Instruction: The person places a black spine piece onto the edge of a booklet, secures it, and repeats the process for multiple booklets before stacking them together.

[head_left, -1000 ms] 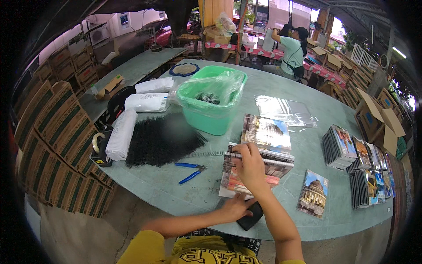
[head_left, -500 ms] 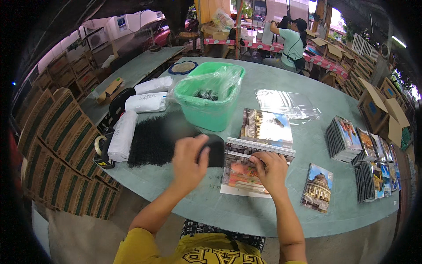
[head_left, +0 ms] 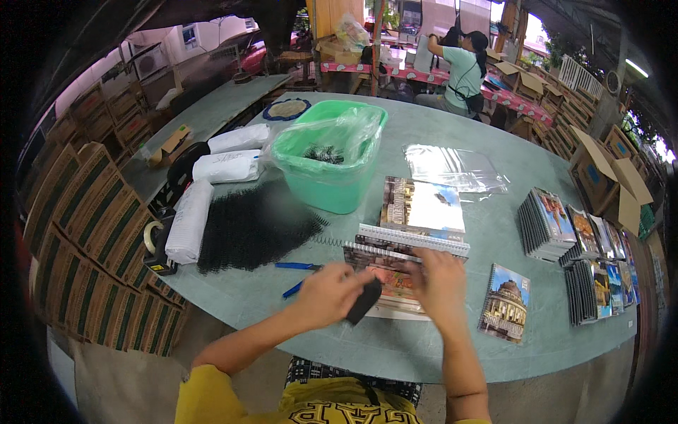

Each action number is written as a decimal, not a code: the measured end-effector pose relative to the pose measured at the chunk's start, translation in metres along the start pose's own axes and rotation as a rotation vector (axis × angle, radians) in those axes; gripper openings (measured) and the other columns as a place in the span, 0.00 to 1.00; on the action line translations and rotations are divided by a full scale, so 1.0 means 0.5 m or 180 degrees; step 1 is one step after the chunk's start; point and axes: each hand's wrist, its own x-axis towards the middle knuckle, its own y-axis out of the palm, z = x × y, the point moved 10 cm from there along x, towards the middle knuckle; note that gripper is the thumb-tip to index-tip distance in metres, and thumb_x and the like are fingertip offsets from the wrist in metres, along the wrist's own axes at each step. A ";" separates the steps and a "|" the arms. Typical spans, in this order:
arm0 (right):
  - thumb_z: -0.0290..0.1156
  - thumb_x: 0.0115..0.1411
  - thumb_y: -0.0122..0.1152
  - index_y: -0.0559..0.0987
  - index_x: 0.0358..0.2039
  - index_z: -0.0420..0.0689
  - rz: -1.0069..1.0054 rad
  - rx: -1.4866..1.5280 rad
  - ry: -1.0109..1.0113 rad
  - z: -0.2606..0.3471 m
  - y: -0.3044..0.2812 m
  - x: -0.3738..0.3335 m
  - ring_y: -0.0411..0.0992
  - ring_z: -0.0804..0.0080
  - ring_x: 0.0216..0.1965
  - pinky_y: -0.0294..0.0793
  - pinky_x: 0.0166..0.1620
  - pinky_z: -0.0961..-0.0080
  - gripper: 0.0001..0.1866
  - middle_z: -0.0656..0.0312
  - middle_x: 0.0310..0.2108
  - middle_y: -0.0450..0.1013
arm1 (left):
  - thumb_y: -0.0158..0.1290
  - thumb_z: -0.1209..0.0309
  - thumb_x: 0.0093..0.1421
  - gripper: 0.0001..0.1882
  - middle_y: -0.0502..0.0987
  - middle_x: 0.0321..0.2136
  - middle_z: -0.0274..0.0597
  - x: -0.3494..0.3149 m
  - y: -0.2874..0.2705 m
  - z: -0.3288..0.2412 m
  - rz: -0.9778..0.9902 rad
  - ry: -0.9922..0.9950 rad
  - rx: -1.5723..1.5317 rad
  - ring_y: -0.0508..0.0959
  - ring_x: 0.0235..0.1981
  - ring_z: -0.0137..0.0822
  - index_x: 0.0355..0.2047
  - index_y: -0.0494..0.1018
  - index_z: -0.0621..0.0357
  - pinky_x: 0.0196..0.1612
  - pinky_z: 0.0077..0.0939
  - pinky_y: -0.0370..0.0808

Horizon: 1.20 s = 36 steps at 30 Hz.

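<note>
My left hand [head_left: 332,293] grips a small black flat pad [head_left: 364,300], tilted over the near left edge of a stack of printed pages [head_left: 385,275]. My right hand [head_left: 439,286] is at the right side of that stack; its fingers are smeared by motion, so I cannot tell whether they grip it. Punched white page bundles [head_left: 413,240] lie just beyond. From the stack's left corner a thin dark spiral coil [head_left: 328,242] sticks out. Blue-handled pliers [head_left: 298,266] lie left of the stack, partly hidden by my left hand.
A green bin [head_left: 325,187] with a plastic liner stands behind a heap of black coils [head_left: 247,226]. White rolls [head_left: 189,222] lie left. Bound notebooks [head_left: 547,226] are stacked right, one single notebook [head_left: 506,302] nearer. A person [head_left: 462,78] works at a far table.
My left hand has drawn the black pad off the table toward me and tilted it, uncovering the blue-handled pliers and the coil. My right hand has shifted slightly and its fingers are blurred.
</note>
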 end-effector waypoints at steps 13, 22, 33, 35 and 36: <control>0.26 0.50 0.65 0.79 0.30 0.38 -0.0242 0.2779 0.1112 -0.180 0.037 -0.071 0.72 0.76 0.31 0.70 0.36 0.80 0.07 0.60 0.29 0.77 | 0.59 0.77 0.44 0.20 0.70 0.29 0.42 0.060 -0.002 -0.032 -0.0122 -0.0119 -0.0364 0.73 0.28 0.38 0.40 0.76 0.49 0.32 0.29 0.72; 0.24 0.50 0.65 0.79 0.30 0.37 -0.0454 0.3737 0.1537 -0.213 0.069 -0.092 0.71 0.79 0.29 0.70 0.34 0.83 0.06 0.60 0.29 0.76 | 0.58 0.78 0.46 0.18 0.70 0.29 0.42 0.058 0.096 -0.075 0.1080 0.0204 -0.0415 0.73 0.32 0.40 0.40 0.74 0.52 0.35 0.31 0.72; 0.25 0.51 0.65 0.77 0.32 0.36 -0.0575 0.3993 0.1674 -0.217 0.071 -0.098 0.71 0.80 0.32 0.71 0.37 0.83 0.09 0.60 0.31 0.76 | 0.56 0.75 0.48 0.19 0.69 0.31 0.39 0.112 -0.003 -0.083 -0.0426 0.0038 -0.0578 0.72 0.34 0.40 0.42 0.74 0.49 0.35 0.32 0.72; 0.25 0.52 0.64 0.77 0.32 0.36 -0.0612 0.3932 0.1581 -0.217 0.071 -0.101 0.71 0.80 0.33 0.70 0.37 0.83 0.09 0.59 0.32 0.76 | 0.55 0.73 0.49 0.17 0.69 0.30 0.39 0.104 -0.083 -0.064 -0.1640 -0.0373 -0.0606 0.73 0.35 0.43 0.42 0.74 0.46 0.35 0.34 0.72; 0.25 0.52 0.64 0.76 0.33 0.36 -0.0632 0.3900 0.1535 -0.217 0.072 -0.103 0.71 0.80 0.33 0.70 0.37 0.83 0.09 0.59 0.32 0.76 | 0.56 0.74 0.48 0.17 0.69 0.30 0.40 0.121 -0.021 -0.082 -0.0717 -0.0230 -0.0499 0.73 0.35 0.42 0.41 0.74 0.47 0.35 0.33 0.72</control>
